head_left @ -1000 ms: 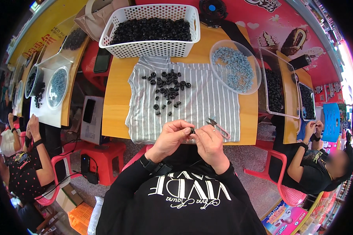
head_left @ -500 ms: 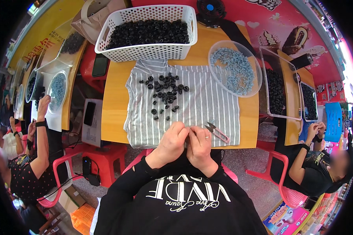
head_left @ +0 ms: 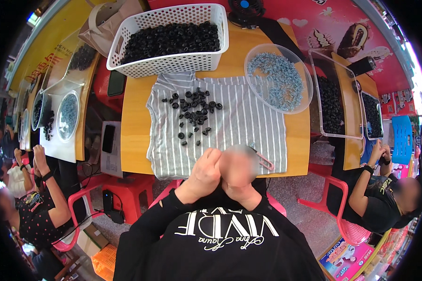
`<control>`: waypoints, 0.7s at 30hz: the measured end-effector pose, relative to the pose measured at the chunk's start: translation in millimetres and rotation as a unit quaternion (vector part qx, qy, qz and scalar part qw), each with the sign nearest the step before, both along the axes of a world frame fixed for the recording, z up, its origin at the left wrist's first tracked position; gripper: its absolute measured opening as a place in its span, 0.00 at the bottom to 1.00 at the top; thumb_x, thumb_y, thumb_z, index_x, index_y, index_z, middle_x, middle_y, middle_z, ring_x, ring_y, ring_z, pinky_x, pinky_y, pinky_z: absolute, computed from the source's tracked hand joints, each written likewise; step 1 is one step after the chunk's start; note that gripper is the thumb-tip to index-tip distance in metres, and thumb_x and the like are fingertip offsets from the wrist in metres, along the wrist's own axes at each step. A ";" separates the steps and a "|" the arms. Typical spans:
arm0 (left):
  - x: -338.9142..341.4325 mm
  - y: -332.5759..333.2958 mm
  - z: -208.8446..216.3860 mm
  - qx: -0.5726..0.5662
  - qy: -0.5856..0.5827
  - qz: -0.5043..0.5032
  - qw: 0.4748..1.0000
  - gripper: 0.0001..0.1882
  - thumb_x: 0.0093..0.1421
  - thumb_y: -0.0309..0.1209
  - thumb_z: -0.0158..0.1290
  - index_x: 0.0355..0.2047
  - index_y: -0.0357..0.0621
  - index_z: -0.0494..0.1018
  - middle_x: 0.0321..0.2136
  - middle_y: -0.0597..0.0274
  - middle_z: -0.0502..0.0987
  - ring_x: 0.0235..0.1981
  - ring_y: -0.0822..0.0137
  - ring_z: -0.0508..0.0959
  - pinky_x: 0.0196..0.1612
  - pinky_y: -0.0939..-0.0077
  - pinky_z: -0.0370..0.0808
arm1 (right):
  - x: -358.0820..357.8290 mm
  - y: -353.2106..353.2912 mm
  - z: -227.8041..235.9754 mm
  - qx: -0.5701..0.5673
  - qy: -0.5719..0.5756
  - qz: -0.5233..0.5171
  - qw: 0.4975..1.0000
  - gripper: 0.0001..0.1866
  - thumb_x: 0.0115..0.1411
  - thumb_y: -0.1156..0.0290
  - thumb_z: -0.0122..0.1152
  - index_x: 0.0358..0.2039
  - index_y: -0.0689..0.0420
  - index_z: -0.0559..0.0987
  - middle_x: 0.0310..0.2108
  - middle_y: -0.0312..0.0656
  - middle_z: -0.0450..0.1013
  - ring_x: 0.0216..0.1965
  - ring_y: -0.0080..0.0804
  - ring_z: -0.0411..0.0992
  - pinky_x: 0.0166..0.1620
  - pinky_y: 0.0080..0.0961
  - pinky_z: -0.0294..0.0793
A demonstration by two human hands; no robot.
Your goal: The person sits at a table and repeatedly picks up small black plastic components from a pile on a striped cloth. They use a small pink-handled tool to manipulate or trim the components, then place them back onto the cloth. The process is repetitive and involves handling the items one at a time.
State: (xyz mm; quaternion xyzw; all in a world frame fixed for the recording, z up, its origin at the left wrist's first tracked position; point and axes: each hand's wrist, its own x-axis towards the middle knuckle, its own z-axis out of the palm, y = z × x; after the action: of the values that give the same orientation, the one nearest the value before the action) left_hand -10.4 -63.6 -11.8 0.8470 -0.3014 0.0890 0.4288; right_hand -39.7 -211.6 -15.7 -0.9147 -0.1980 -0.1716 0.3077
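Bringing both hands together hides the black part once pinched between them

A second ago, a small black part showed between the fingertips; now the left hand and right hand meet in front of the near edge of the striped grey cloth, and that spot is covered. The left fingers are curled in; whether they grip anything cannot be told. A blurred patch masks most of the right hand, so its grip cannot be told either. The pink-handled thread snips, whose blades lay in plain view half a second ago, are now partly covered by that patch.

Loose black parts lie scattered on the cloth, beyond the hands. More black parts fill the white perforated basket at the far side of the wooden table. To the right, a clear round bowl of small blue pieces overlaps the cloth's corner.

At the left table, a co-worker's hand has drawn back from the bowl of blue pieces there.
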 end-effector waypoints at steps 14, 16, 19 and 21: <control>13.5 30.0 20.6 -0.396 0.519 -0.133 0.746 0.25 0.60 0.20 0.60 0.58 0.35 0.70 0.33 0.65 0.79 0.31 0.78 0.78 0.30 0.85 0.75 | 13.1 -25.2 42.0 0.206 0.099 0.157 0.961 0.20 0.51 0.78 0.71 0.47 0.61 0.79 0.31 0.43 0.71 0.30 0.39 0.73 0.31 0.32 0.72; 8.7 29.6 20.8 -0.388 0.522 -0.136 0.747 0.24 0.60 0.20 0.60 0.57 0.35 0.71 0.32 0.65 0.79 0.31 0.78 0.78 0.30 0.85 0.75 | 10.3 -24.7 41.5 0.225 0.093 0.162 0.956 0.18 0.51 0.78 0.71 0.44 0.61 0.80 0.29 0.42 0.71 0.28 0.38 0.73 0.30 0.32 0.72; 3.1 31.2 15.0 -0.376 0.523 -0.157 0.748 0.23 0.60 0.21 0.61 0.56 0.36 0.72 0.32 0.65 0.79 0.31 0.78 0.79 0.29 0.86 0.75 | 6.0 -25.0 36.4 0.233 0.094 0.176 0.952 0.15 0.51 0.78 0.71 0.41 0.61 0.80 0.28 0.42 0.72 0.27 0.38 0.74 0.29 0.32 0.71; 2.6 33.6 14.3 -0.359 0.535 -0.171 0.746 0.22 0.60 0.20 0.60 0.56 0.36 0.72 0.32 0.65 0.79 0.31 0.77 0.79 0.31 0.84 0.75 | 3.0 -23.9 37.8 0.251 0.110 0.178 0.945 0.14 0.51 0.78 0.71 0.39 0.61 0.79 0.29 0.43 0.72 0.28 0.40 0.74 0.30 0.33 0.72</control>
State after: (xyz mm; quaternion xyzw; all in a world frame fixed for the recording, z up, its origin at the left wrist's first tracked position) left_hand -7.7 -30.1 2.5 0.4736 -0.1086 -0.3516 0.8001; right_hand -36.6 -235.5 22.0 -0.7711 -0.2732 -0.0563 0.5724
